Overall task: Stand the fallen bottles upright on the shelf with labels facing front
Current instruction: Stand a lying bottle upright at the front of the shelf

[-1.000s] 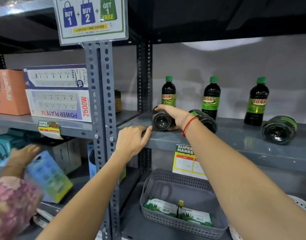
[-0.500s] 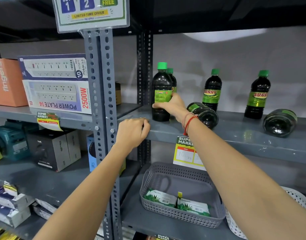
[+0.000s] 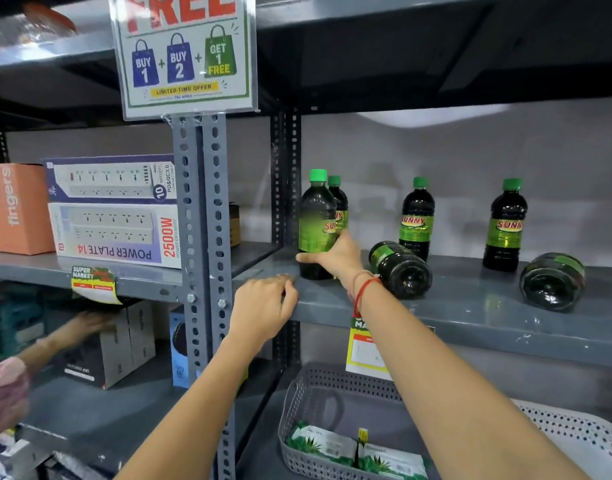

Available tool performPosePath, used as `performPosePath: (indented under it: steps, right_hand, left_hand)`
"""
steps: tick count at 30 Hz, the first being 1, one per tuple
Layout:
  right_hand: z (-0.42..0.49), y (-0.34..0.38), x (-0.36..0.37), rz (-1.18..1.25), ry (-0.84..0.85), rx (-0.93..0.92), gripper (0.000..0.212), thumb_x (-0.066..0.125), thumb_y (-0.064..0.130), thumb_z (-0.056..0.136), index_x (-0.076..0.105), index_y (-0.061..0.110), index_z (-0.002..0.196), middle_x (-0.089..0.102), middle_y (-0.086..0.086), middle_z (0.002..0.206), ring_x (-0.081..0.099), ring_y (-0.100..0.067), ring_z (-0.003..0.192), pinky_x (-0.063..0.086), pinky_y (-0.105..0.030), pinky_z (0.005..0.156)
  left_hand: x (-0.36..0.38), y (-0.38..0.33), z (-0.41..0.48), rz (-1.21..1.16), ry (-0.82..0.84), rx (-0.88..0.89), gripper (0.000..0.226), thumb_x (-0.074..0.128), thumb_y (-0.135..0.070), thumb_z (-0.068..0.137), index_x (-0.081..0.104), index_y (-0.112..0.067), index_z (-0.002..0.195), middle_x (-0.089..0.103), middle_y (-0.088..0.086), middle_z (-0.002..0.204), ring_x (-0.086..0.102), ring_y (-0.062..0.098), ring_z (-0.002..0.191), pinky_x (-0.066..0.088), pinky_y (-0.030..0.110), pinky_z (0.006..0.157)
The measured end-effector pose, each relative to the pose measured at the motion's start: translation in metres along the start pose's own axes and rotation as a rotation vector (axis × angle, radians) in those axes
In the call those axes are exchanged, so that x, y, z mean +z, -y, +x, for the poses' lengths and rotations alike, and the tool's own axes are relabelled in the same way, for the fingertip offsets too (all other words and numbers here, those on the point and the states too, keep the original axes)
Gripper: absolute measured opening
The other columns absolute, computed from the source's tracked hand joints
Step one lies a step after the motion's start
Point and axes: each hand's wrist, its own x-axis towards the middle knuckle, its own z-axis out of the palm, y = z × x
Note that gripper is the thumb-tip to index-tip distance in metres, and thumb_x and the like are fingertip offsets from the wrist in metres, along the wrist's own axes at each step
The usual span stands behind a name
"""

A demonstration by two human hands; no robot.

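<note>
Grey basket [image 3: 308, 403]: bottom centre of the frame, on the lower shelf, holding white packets [image 3: 356, 448] printed with green leaves.
Left hand [image 3: 263, 306]: centre of the frame, fingers curled over the front edge of the grey metal shelf [image 3: 470, 313], holding nothing else.
Right hand [image 3: 335, 258]: fingers wrapped round the lower half of the upright bottle [image 3: 316, 223], label turned partly right.
Fallen bottles: one [image 3: 399, 270] just right of the wrist, another [image 3: 552, 282] far right, bases frontward.
Back row: three standing bottles [image 3: 417, 220] against the pale wall.
Upper left: offer sign [image 3: 185, 53] on the post.
</note>
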Motion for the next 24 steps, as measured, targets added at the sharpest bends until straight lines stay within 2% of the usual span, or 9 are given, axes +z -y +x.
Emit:
performPosePath:
  steps: [2, 5, 7, 9, 12, 14, 16, 19, 24]
  right_hand:
    - [0.000, 0.000, -0.002, 0.112, 0.105, 0.086, 0.083, 0.091, 0.032, 0.053, 0.053, 0.010, 0.124, 0.061, -0.009, 0.123, 0.054, -0.025, 0.119, 0.045, -0.038, 0.100]
    - [0.003, 0.000, -0.015, 0.344, 0.279, 0.181, 0.041, 0.079, 0.007, 0.070, 0.064, 0.008, 0.108, 0.068, -0.012, 0.116, 0.061, -0.024, 0.105, 0.050, -0.027, 0.077]
    - [0.004, 0.000, -0.020, 0.386, 0.311, 0.187, 0.033, 0.075, 0.001, 0.072, 0.064, 0.010, 0.102, 0.069, -0.012, 0.111, 0.063, -0.022, 0.097, 0.052, -0.027, 0.075]
    - [0.004, 0.000, -0.017, 0.310, 0.272, 0.151, 0.047, 0.082, 0.010, 0.067, 0.060, 0.012, 0.108, 0.067, -0.006, 0.108, 0.062, -0.016, 0.092, 0.049, -0.026, 0.070]
    - [0.000, 0.002, -0.006, 0.088, 0.120, 0.055, 0.080, 0.090, 0.035, 0.054, 0.054, 0.012, 0.122, 0.064, -0.005, 0.119, 0.058, -0.021, 0.110, 0.048, -0.038, 0.094]
    - [-0.002, 0.002, -0.003, 0.065, 0.105, 0.022, 0.089, 0.090, 0.042, 0.052, 0.051, 0.013, 0.127, 0.060, -0.005, 0.126, 0.053, -0.022, 0.119, 0.041, -0.041, 0.105]
    - [-0.001, 0.001, -0.005, 0.150, 0.222, 0.059, 0.077, 0.088, 0.033, 0.059, 0.053, 0.013, 0.124, 0.061, -0.007, 0.127, 0.052, -0.023, 0.121, 0.039, -0.040, 0.107]
    - [0.002, -0.002, -0.013, 0.279, 0.360, 0.116, 0.045, 0.081, 0.010, 0.069, 0.060, 0.013, 0.109, 0.064, -0.010, 0.123, 0.057, -0.024, 0.116, 0.045, -0.031, 0.097]
    - [0.001, 0.000, -0.011, 0.070, 0.209, 0.038, 0.079, 0.090, 0.034, 0.056, 0.054, 0.012, 0.123, 0.063, -0.004, 0.122, 0.056, -0.021, 0.114, 0.044, -0.037, 0.101]
  left_hand:
    - [-0.001, -0.001, 0.000, -0.006, 0.002, 0.001, 0.061, 0.015, -0.036, 0.085, 0.070, -0.009, 0.089, 0.075, 0.007, 0.087, 0.068, 0.026, 0.078, 0.052, 0.040, 0.067]
    - [-0.003, -0.002, 0.000, -0.021, 0.014, 0.003, 0.063, 0.014, -0.037, 0.085, 0.070, -0.009, 0.091, 0.075, 0.007, 0.090, 0.068, 0.025, 0.079, 0.052, 0.040, 0.068]
    - [-0.004, -0.003, 0.000, -0.033, 0.014, 0.004, 0.064, 0.013, -0.037, 0.084, 0.071, -0.010, 0.095, 0.075, 0.006, 0.093, 0.068, 0.024, 0.082, 0.053, 0.040, 0.069]
    - [-0.005, -0.004, 0.001, -0.034, 0.009, 0.007, 0.066, 0.012, -0.038, 0.084, 0.071, -0.013, 0.100, 0.075, 0.004, 0.097, 0.068, 0.024, 0.082, 0.053, 0.038, 0.068]
    - [-0.007, -0.005, 0.000, -0.045, 0.002, 0.013, 0.067, 0.013, -0.038, 0.084, 0.071, -0.012, 0.104, 0.075, 0.003, 0.102, 0.069, 0.023, 0.084, 0.053, 0.035, 0.068]
    - [-0.008, -0.006, 0.000, -0.054, -0.004, 0.016, 0.066, 0.014, -0.037, 0.084, 0.072, -0.011, 0.104, 0.074, 0.003, 0.107, 0.069, 0.021, 0.088, 0.051, 0.032, 0.069]
    - [-0.009, -0.007, 0.000, -0.054, -0.009, 0.019, 0.066, 0.015, -0.036, 0.084, 0.073, -0.010, 0.102, 0.073, 0.003, 0.109, 0.069, 0.020, 0.089, 0.050, 0.029, 0.069]
    - [-0.010, -0.007, -0.001, -0.053, -0.011, 0.020, 0.064, 0.017, -0.036, 0.084, 0.074, -0.011, 0.098, 0.074, 0.003, 0.107, 0.070, 0.018, 0.088, 0.048, 0.027, 0.067]
    - [-0.011, -0.007, 0.001, -0.041, 0.002, 0.013, 0.062, 0.018, -0.035, 0.085, 0.073, -0.010, 0.100, 0.074, 0.003, 0.106, 0.070, 0.019, 0.088, 0.050, 0.029, 0.069]
